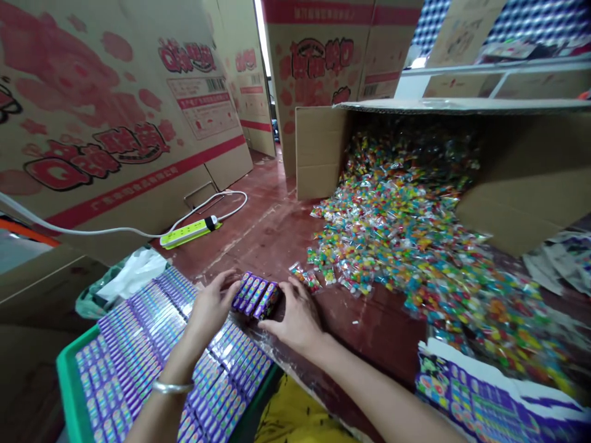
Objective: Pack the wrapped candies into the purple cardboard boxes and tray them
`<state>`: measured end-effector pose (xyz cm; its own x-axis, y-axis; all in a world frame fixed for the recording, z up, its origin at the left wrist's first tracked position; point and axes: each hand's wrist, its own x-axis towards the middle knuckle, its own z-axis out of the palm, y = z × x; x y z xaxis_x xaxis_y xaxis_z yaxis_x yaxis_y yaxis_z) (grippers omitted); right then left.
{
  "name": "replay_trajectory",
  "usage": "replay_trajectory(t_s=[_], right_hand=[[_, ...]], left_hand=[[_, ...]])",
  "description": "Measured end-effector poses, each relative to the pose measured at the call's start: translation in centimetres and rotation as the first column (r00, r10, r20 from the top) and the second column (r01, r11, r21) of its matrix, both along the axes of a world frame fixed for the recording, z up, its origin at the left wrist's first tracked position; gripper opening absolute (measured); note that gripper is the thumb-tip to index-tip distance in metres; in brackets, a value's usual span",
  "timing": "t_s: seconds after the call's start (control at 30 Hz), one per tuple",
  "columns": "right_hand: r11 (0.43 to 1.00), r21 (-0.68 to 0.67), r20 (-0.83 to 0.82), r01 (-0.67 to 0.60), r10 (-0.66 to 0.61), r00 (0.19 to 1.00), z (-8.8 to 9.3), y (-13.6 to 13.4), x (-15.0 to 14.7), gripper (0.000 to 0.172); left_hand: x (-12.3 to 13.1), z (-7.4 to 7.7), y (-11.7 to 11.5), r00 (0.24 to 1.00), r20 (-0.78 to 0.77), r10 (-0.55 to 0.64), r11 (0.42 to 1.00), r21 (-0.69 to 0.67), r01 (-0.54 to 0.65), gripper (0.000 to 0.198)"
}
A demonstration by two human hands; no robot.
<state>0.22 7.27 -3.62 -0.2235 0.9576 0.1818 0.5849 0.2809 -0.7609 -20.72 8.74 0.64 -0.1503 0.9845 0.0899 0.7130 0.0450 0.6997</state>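
Note:
Both my hands grip a small bundle of purple candy boxes (257, 295) between them, just above the red floor. My left hand (210, 311), with a silver bangle on its wrist, presses the bundle's left end. Pressing the right end is my right hand (295, 320). Under my left forearm a green tray (69, 381) holds rows of the same purple boxes (133, 344). A single clear candy packet (305, 277) lies just right of the bundle.
A tipped cardboard carton (521, 178) spills a big heap of colourful wrapped candies (406, 234) over the floor at right. Flat purple box blanks (480, 400) lie at lower right. A green power strip (189, 232) with white cable lies ahead. Printed cartons (115, 111) wall the left.

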Motion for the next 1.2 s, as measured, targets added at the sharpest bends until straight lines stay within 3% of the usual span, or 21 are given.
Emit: replay_trajectory(t_s=[0.13,0.27,0.37,0.47,0.53,0.6,0.67,0.7,0.73,0.8,0.87,0.97,1.07,1.2], right_hand=[[0.999,0.029,0.079,0.041,-0.043,0.996,-1.2,0.2,-1.6,0.084],[0.999,0.05,0.097,0.018,-0.022,0.995,-1.6,0.4,-2.1,0.089],[1.0,0.029,0.088,-0.005,0.003,0.996,-1.4,0.4,-2.2,0.09],[0.999,-0.015,0.091,-0.03,0.031,0.995,-0.3,-0.1,-1.3,0.102],[0.998,-0.011,0.105,-0.061,0.062,0.993,1.0,-0.9,0.6,0.109],[0.997,0.027,0.123,-0.073,0.069,0.99,2.5,-1.9,4.0,0.096],[0.999,0.052,0.147,-0.015,0.008,0.989,3.9,-3.4,8.5,0.057],[0.998,0.051,0.169,0.048,-0.056,0.984,4.5,-4.1,11.1,0.033],[0.992,0.051,0.214,0.118,-0.127,0.969,4.9,-4.9,13.8,0.021],[0.961,0.08,0.356,0.264,-0.275,0.893,5.4,-6.3,19.0,0.024],[0.945,0.072,0.415,0.319,-0.319,0.852,5.3,-7.5,23.3,0.026],[0.936,0.058,0.48,0.346,-0.33,0.812,4.8,-9.0,27.1,0.026],[0.936,0.047,0.513,0.348,-0.321,0.796,4.3,-10.0,28.0,0.022],[0.942,0.051,0.495,0.332,-0.312,0.811,3.9,-10.5,27.6,0.021]], left_hand=[[0.2,-1.5,0.3,0.998,-0.036,-0.054,0.997,-0.048,0.053,0.053],[0.1,-1.9,0.4,0.995,-0.082,-0.053,0.997,-0.056,0.048,0.053],[-0.1,-1.6,0.3,0.992,-0.118,-0.039,0.998,-0.055,0.033,0.05],[0.6,-0.3,-0.4,0.989,-0.146,0.0,0.999,-0.045,-0.007,0.053],[1.9,0.7,-1.2,0.979,-0.189,0.081,0.996,0.048,-0.073,0.058],[4.1,1.3,-2.2,0.954,-0.237,0.183,0.956,0.27,-0.117,0.057],[7.3,1.1,-3.5,0.975,-0.209,0.071,0.925,0.379,0.014,0.051],[9.2,0.7,-4.3,0.982,-0.171,-0.074,0.908,0.396,0.137,0.049],[11.4,0.1,-5.1,0.958,-0.136,-0.252,0.883,0.373,0.285,0.049],[15.9,-1.4,-6.8,0.852,-0.1,-0.513,0.804,0.292,0.518,0.05],[20.2,-3.0,-8.3,0.725,-0.071,-0.685,0.706,0.178,0.685,0.057],[25.0,-4.6,-9.5,0.627,-0.076,-0.775,0.626,0.035,0.779,0.069],[27.6,-5.1,-9.6,0.614,-0.14,-0.777,0.627,-0.078,0.775,0.07],[28.4,-5.2,-9.4,0.624,-0.198,-0.756,0.652,-0.131,0.747,0.07]])
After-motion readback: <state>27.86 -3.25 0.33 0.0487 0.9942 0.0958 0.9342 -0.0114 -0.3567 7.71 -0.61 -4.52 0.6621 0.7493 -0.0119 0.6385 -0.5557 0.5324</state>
